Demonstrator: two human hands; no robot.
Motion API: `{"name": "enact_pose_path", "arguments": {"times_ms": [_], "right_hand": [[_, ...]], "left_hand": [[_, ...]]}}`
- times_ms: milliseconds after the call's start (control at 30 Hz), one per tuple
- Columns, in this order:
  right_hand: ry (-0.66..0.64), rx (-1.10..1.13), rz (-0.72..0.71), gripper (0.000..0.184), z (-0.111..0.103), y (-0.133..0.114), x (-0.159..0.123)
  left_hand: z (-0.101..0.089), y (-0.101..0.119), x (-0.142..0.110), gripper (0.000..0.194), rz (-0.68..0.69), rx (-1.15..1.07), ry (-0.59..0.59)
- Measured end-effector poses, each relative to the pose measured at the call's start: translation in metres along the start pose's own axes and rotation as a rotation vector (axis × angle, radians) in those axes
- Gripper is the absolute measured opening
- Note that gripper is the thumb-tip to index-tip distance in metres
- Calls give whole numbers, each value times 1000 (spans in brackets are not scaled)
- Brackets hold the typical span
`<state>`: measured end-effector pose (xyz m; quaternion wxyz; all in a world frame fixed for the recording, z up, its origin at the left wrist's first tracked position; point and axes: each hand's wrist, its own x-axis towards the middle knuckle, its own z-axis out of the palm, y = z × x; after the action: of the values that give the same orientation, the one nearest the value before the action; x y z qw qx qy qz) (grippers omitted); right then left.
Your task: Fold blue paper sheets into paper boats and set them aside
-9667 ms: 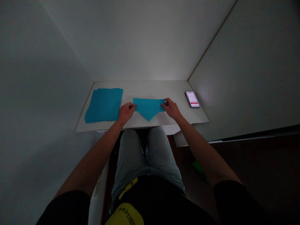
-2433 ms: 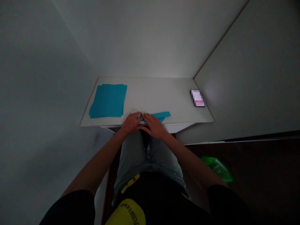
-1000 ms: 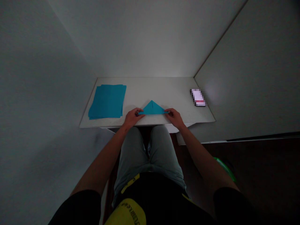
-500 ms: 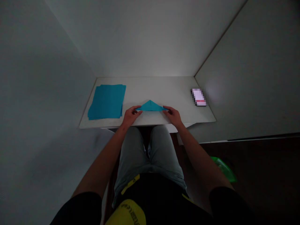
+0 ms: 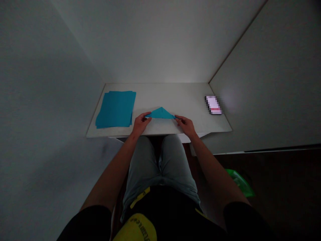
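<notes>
A folded blue sheet of paper [image 5: 162, 113], shaped like a low triangle with its peak pointing away from me, is held above or on the white table near its front edge; I cannot tell whether it touches. My left hand [image 5: 140, 123] pinches its left tip between thumb and fingers. At the opposite end, my right hand [image 5: 186, 125] grips the right tip the same way. A short crease line runs down from the peak. Both tips are partly hidden by my fingers.
On the left of the white table [image 5: 173, 95] lies a loosely squared stack of blue paper [image 5: 116, 108]. A phone with a lit, blurred screen [image 5: 213, 105] rests at the right edge. Walls border the table's back and sides. A green item [image 5: 240, 183] is on the dark floor.
The folded paper stays between both hands, its peak looking slightly lower and broader. My right fingers have shifted a little on the right tip. The whole view has moved slightly.
</notes>
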<state>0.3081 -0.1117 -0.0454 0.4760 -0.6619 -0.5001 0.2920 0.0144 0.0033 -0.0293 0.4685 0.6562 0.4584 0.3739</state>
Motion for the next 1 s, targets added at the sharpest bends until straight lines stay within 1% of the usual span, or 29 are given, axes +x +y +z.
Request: {"name": "enact_pose_path", "arguments": {"times_ms": [100,233,433,667,767,1000], "right_hand": [[-14,-15,-8,60,-2,-1,-2],[15,-19,-7,60,-2,1,-3],[16,7,-10,53,0,5,-1],[23,27,-15,49,1,5,-1],[20,33,-14,50,1,5,-1],[-12,29,-22,55,0,2,-3]], "left_hand": [[2,-1,2,47,-13,12,13],[2,-1,1,51,-21,9,6],[-2,-1,1,52,-10,-10,-1],[-1,-5,2,55,-19,9,-21],[-1,-4,2,54,-17,17,-17],[1,-1,-1,51,-26,33,-54]]}}
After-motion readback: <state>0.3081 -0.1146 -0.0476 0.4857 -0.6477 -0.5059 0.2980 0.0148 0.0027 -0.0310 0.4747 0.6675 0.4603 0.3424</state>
